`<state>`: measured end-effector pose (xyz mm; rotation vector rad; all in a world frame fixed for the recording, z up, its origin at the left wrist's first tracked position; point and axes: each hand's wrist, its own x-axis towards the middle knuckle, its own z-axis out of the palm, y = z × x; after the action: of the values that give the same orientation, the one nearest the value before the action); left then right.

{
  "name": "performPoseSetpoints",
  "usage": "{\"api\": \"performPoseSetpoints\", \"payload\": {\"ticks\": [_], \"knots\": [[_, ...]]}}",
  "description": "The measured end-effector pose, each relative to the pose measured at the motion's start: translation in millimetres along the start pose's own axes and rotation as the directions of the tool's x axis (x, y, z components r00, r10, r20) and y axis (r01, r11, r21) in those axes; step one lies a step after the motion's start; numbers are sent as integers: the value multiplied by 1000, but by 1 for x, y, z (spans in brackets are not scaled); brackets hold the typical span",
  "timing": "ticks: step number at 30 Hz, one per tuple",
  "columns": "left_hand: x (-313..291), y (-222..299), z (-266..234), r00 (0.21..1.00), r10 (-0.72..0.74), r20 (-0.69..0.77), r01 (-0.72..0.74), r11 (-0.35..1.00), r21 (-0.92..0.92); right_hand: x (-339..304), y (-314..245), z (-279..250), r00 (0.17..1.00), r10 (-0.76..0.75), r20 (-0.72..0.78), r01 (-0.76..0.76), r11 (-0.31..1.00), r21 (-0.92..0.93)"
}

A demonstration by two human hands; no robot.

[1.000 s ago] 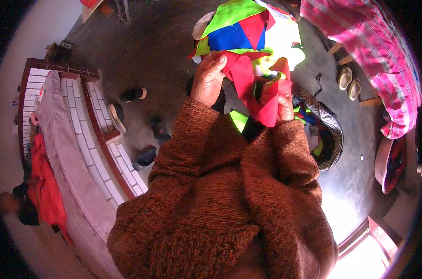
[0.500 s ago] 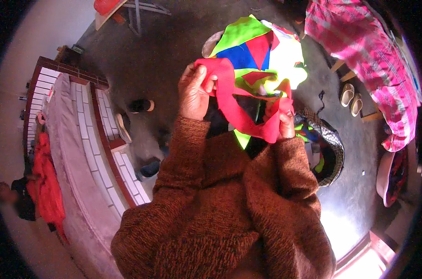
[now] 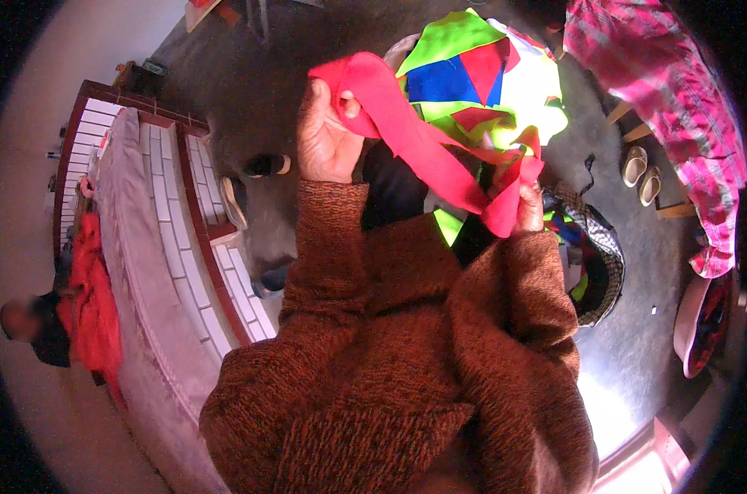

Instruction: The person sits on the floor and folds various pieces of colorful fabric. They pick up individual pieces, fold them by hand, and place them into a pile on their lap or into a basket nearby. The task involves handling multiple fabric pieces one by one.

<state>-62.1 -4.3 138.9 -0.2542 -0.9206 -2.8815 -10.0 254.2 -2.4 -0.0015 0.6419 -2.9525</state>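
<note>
A long red fabric strip [image 3: 423, 152] stretches slantwise between my two hands. My left hand [image 3: 328, 140] grips its upper end, raised, with the cloth folded over the fingers. The lower end bunches in my right hand [image 3: 530, 206], whose fingers are partly hidden by the cloth. Just beyond lies a heap of fabric scraps, with a blue piece [image 3: 439, 81], a bright green piece [image 3: 456, 37] and a sunlit yellow-white part [image 3: 538, 82]. Another small green scrap [image 3: 449, 226] shows by my lap.
Right of my right arm stands a round checked container [image 3: 608, 243] with more scraps inside. Light slippers [image 3: 634, 166] lie beyond it, near a pink plaid cloth [image 3: 662, 90]. At left are a white-tiled ledge [image 3: 172, 239], dark shoes [image 3: 266, 165] and a person beside a red garment [image 3: 93, 288].
My left hand has risen and moved slightly left, drawing the red strip from a loose loop into a longer, straighter span. My right hand has shifted a little right, still holding it.
</note>
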Motion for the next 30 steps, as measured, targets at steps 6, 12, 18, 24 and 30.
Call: {"api": "performPoseSetpoints", "payload": {"ticks": [6,12,18,24,30], "knots": [[13,29,-9,987,20,162,-13,999,-43,-1,1,-14,1000,-5,-22,4,999,-37],[19,43,5,990,138,27,-140,986,93,-3,1,-28,999,-11,-50,7,997,-77],[21,42,15,993,112,37,-115,989,90,-2,0,-33,999,-32,-9,32,998,-54],[23,47,12,995,83,47,-86,995,53,-4,-2,-14,984,-37,-172,34,999,-21],[19,59,11,991,53,125,-59,997,47,-2,0,-16,992,-38,-122,46,997,66]]}}
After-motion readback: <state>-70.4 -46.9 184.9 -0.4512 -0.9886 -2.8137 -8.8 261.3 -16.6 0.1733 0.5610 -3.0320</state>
